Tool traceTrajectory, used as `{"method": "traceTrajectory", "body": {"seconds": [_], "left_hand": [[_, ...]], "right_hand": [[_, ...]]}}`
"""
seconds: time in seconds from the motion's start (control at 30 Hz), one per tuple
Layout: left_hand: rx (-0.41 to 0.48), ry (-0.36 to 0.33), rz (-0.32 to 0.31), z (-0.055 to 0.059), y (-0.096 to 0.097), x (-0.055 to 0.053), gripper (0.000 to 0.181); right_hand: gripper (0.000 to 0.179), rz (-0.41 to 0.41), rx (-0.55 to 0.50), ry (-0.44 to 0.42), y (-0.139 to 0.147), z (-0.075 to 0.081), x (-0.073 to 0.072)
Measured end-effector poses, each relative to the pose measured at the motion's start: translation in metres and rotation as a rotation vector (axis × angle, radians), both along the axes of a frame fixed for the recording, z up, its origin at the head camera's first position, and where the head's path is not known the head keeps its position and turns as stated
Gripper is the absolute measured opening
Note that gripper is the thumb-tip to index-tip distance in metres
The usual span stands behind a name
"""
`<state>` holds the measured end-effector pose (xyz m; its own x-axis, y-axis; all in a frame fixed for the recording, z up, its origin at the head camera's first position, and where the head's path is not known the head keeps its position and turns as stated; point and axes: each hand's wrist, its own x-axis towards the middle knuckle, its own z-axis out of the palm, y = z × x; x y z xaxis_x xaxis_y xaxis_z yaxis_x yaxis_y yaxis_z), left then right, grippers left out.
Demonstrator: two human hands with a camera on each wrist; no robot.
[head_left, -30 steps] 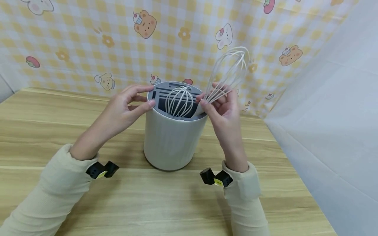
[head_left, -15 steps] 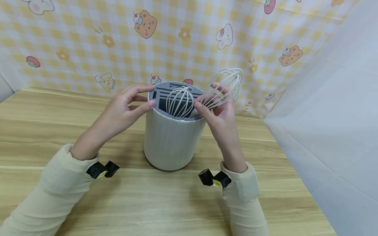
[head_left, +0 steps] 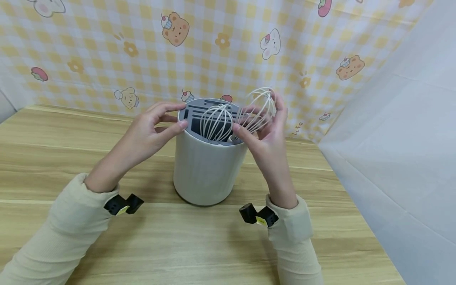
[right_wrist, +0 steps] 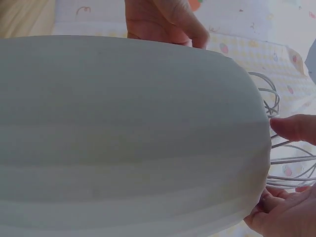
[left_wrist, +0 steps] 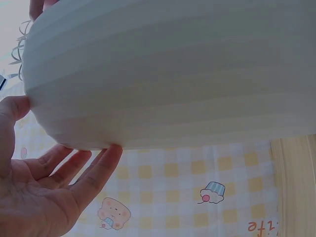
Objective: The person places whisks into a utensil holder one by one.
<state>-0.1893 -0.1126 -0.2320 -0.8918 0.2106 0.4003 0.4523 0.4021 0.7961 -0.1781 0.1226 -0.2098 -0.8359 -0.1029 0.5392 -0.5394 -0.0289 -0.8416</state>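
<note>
A cream cylindrical knife and utensil holder (head_left: 210, 174) with a grey slotted top stands on the table. One white whisk (head_left: 216, 124) sits in its large opening, wires up. My left hand (head_left: 151, 122) touches the holder's left side, thumb at the front rim and the other fingertips farther back; in the left wrist view those fingers (left_wrist: 101, 170) are fairly straight. At the right of the opening, my right hand (head_left: 267, 126) holds a second white whisk (head_left: 261, 107) by its wires, thumb in front and fingers behind. This whisk leans right; its handle is mostly hidden in the holder.
The wooden table (head_left: 178, 245) stretches around the holder. Behind it hangs a yellow checked cloth (head_left: 142, 23) with cartoon animals. A plain white sheet (head_left: 395, 111) slopes down along the right side. Black cameras are strapped to both sleeves.
The second whisk has gone down into the holder, its wire head now lower and farther left. My right hand has shifted slightly left around the wires. My left hand has stayed put.
</note>
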Motion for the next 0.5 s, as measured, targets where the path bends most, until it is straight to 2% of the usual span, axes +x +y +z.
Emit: {"method": "traceTrajectory", "body": {"seconds": [0.33,0.5], "left_hand": [[-0.003,0.005,0.000,-0.0001,-0.0005,-0.0003,0.046],[-0.006,-0.001,-0.002,-0.0002,-0.0010,-0.0007,0.046]], "right_hand": [[0.091,-0.097,0.174,0.111,-0.0082,-0.0058,0.0006],[0.079,-0.177,0.335,0.184,-0.0097,-0.0067,0.0019]]}}
